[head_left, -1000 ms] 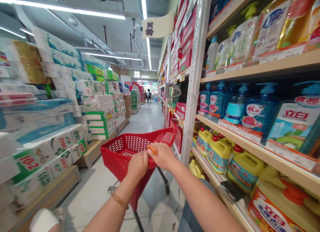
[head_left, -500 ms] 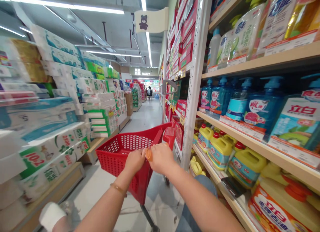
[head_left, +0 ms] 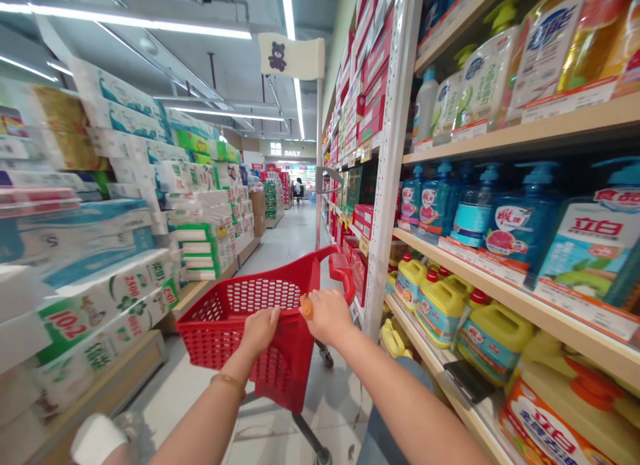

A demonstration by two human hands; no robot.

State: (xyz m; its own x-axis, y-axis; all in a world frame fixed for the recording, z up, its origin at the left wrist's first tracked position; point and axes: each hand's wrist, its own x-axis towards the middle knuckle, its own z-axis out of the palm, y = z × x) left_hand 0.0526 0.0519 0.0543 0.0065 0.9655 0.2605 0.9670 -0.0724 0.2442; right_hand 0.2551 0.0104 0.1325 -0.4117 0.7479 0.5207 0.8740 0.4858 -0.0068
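A red plastic shopping cart (head_left: 220, 331) with a perforated basket stands before me, turned at an angle. My left hand (head_left: 261, 330) is closed over the basket's near rim. Further right, my right hand (head_left: 329, 316) is wrapped over the same red edge, close to the cart's raised red end (head_left: 341, 268). A small orange ridged thing (head_left: 307, 308) shows at the right hand's fingers; its kind is unclear. The part of the rim under both hands is hidden. The visible basket wall shows no goods.
Shelves on the right hold blue pump bottles (head_left: 525, 215) and yellow detergent jugs (head_left: 440, 308), with a white metal post (head_left: 387, 178) near the cart. Packs of tissue paper (head_left: 110, 305) are stacked at left. A tiled aisle (head_left: 287, 235) runs ahead; a person (head_left: 299, 188) is far off.
The cart has swung round, its basket now reaching further left and showing more of its near side. My hands have moved apart along its rim, the right one to the right.
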